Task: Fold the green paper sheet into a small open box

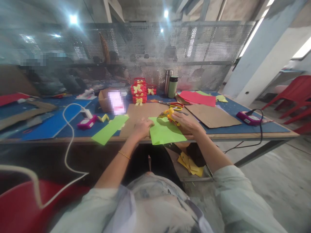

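A bright green sheet (167, 134) lies over the table's front edge, its lower part jutting out toward me. My left hand (143, 128) has its fingers bent at the sheet's left corner, holding it. In my right hand (183, 120), closed over the sheet's far right side, is a yellow hand tool (170, 114) with a narrow front pointing left; its exact kind is unclear. Beneath both hands is a brown cardboard piece (136, 111). Just beyond the tool lie scissors (177, 105) with red and yellow handles. A second green strip (110, 129) rests to the left.
Red boxes with yellow bows (139, 90) are stacked at the back, beside two flasks (172, 87). Another cardboard sheet (212, 116) and red sheets (198, 98) lie right. Purple devices (86, 123) with cables sit on both sides. A lit phone (116, 102) leans on a box.
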